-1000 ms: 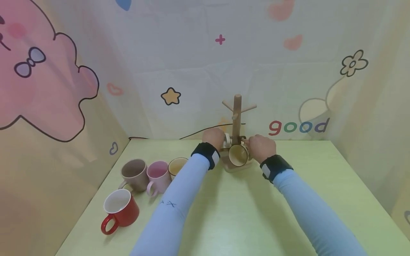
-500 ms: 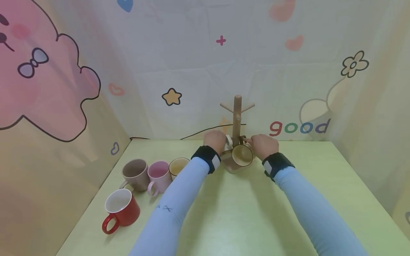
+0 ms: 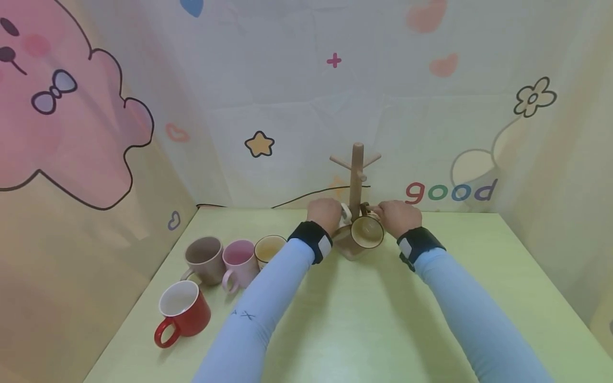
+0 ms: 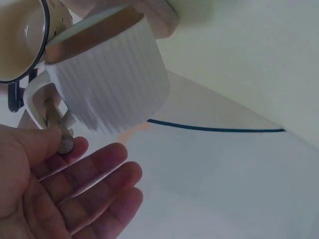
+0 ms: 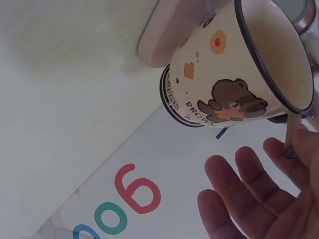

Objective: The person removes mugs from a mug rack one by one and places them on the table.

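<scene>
A wooden mug tree (image 3: 356, 183) stands at the back of the table. My left hand (image 3: 324, 214) pinches the tip of one lower peg (image 4: 66, 143) between thumb and forefinger, the other fingers spread loosely. From that peg a ribbed white mug (image 4: 109, 82) with a brown rim hangs by its handle. On the other side, my right hand (image 3: 401, 217) pinches a second lower peg (image 5: 292, 132) the same way. A cream mug with a brown bear (image 5: 229, 99) hangs there, its dark-rimmed mouth facing the head camera. The upper pegs carry nothing.
To the left stand a grey-brown mug (image 3: 206, 263), a pink mug (image 3: 241, 266) and a cream mug (image 3: 270, 247), the last partly behind my left forearm. Nearer the front is a red mug (image 3: 191, 316). A printed cloth wall (image 3: 287, 80) rises just behind the tree.
The mug tree has turned a little: its front upper peg and the bear mug have swung to the right. Both hands have kept their pinch and shifted slightly with it.
</scene>
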Demonstrator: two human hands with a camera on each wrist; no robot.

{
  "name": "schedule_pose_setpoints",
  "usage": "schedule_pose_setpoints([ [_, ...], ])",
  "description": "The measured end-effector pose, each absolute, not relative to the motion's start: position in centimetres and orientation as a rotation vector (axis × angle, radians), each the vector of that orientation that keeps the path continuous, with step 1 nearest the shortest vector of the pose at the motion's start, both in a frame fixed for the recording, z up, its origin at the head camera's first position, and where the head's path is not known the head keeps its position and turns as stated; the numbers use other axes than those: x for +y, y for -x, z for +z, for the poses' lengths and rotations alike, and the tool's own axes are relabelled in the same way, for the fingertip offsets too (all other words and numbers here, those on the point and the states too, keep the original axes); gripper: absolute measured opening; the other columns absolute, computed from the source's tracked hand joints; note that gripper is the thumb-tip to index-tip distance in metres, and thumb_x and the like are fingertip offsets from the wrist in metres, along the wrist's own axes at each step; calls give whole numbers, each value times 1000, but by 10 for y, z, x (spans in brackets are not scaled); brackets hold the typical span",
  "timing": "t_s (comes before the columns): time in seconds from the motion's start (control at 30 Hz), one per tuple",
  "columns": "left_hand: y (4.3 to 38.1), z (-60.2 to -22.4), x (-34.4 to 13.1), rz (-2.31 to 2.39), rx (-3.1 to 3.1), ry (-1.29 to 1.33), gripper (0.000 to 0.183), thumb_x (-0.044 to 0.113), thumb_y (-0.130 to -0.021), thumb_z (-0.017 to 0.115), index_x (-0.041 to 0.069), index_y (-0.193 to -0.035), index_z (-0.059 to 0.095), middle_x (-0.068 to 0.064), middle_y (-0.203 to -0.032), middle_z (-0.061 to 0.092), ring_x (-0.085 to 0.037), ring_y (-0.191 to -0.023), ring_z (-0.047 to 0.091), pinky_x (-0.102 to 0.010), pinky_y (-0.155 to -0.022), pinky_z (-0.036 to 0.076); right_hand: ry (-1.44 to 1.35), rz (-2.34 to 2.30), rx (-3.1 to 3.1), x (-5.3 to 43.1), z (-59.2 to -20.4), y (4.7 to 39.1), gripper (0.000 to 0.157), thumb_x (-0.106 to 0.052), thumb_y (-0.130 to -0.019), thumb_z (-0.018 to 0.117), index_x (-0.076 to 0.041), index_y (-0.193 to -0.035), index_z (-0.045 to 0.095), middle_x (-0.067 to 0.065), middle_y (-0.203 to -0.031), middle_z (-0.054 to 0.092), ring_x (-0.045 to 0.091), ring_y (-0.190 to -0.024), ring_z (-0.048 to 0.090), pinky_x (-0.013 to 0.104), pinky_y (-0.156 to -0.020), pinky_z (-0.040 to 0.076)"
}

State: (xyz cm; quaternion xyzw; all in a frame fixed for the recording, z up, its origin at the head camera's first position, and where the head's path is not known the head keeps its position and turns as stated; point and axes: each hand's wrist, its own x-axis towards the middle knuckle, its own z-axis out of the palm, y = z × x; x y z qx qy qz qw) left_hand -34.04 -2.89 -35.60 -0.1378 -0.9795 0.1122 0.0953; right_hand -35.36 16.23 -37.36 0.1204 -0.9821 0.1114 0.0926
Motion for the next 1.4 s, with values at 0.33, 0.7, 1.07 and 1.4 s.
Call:
schedule_pose_setpoints([
  [0.33, 337, -362, -33, 335, -2888, 339, 14, 26, -98, 62, 22, -105, 74, 2, -86, 70, -13, -72, 63, -34, -59, 52, -318, 319, -2926, 173, -383, 343, 44, -30, -104, 48, 1, -134, 57, 28, -117, 65, 44, -101, 65, 57, -77, 54],
  [0.7, 301, -367, -51, 182, -2953, 276, 35, 43, -95, 65, 12, -110, 74, -9, -98, 66, -25, -89, 63, -43, -72, 54, -351, 380, -2929, 191, -419, 335, 64, -18, -93, 59, 1, -149, 35, 33, -134, 50, 49, -106, 60, 62, -75, 52],
  [1.07, 269, -391, -52, -127, -3026, 331, 58, 61, -82, 71, 7, -101, 70, -10, -92, 64, -26, -82, 62, -41, -64, 53, -401, 526, -2901, 185, -447, 335, 100, -39, -80, 83, 1, -153, 27, 34, -143, 42, 52, -125, 46, 63, -89, 47],
  [1.4, 249, -408, -47, -107, -3035, 376, 55, 60, -84, 71, 9, -103, 68, -10, -104, 63, -28, -86, 62, -42, -64, 53, -486, 573, -2775, 186, -455, 340, 105, -32, -71, 91, 1, -151, 30, 30, -148, 38, 48, -132, 41, 60, -103, 38],
])
